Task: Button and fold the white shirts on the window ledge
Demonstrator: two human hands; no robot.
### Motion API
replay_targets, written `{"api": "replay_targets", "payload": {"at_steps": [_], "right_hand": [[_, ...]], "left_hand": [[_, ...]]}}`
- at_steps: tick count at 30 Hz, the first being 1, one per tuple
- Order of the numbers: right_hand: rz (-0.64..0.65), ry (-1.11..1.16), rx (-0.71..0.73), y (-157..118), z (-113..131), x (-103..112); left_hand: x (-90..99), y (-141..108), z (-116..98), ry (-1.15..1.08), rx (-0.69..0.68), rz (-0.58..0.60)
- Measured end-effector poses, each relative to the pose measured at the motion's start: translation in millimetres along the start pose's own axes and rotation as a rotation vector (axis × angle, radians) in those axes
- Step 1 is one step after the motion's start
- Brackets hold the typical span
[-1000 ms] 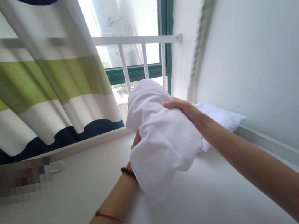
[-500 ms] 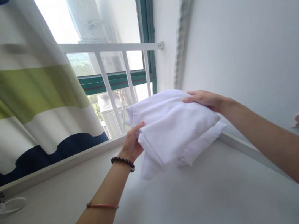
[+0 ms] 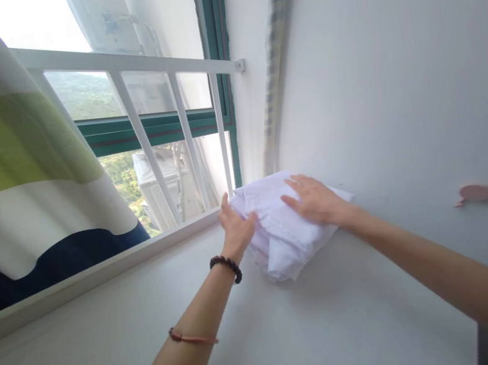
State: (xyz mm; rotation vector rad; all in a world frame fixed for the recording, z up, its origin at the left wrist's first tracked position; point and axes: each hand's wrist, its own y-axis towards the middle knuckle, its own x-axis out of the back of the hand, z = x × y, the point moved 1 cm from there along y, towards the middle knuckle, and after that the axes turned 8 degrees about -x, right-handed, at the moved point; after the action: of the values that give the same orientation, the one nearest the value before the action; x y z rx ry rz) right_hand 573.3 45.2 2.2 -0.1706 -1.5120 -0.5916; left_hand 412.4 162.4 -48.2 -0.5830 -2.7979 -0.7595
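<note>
A loosely folded bundle of white cloth (image 3: 280, 226) lies on the white surface, in the corner by the window and wall. My left hand (image 3: 236, 228), with a dark bead bracelet at its wrist, touches the bundle's left edge, thumb and index finger apart. Flat on the top right part of the cloth rests my right hand (image 3: 315, 198), its fingers spread. The underside of the bundle is hidden.
A striped curtain (image 3: 6, 149) hangs at the left before a window with a white railing (image 3: 132, 114). A wrapped pipe (image 3: 273, 57) runs down the corner. On the right wall is a pink speech-bubble-shaped piece (image 3: 476, 193). A raised ledge (image 3: 78, 286) borders the surface.
The white cloth has been lowered onto the surface in the corner. My right hand has gone from gripping its edge to lying flat on top; my left hand's fingers have spread. The view has shifted.
</note>
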Motion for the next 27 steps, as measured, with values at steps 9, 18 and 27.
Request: {"api": "replay_targets", "payload": {"at_steps": [9,18,27], "right_hand": [[0.109,0.025,0.200,-57.4,30.0,-44.7],[0.070,-0.025,0.114,61.2,-17.8,10.8],[0.094,-0.125,0.122,60.9,-33.8,-68.9]], "left_hand": [[26.7,18.2,26.0,0.776,-0.494,0.592],[-11.8,5.2,-37.9,0.797,-0.376,0.566],[-4.7,-13.7,11.2,0.728,-0.171,0.809]]}}
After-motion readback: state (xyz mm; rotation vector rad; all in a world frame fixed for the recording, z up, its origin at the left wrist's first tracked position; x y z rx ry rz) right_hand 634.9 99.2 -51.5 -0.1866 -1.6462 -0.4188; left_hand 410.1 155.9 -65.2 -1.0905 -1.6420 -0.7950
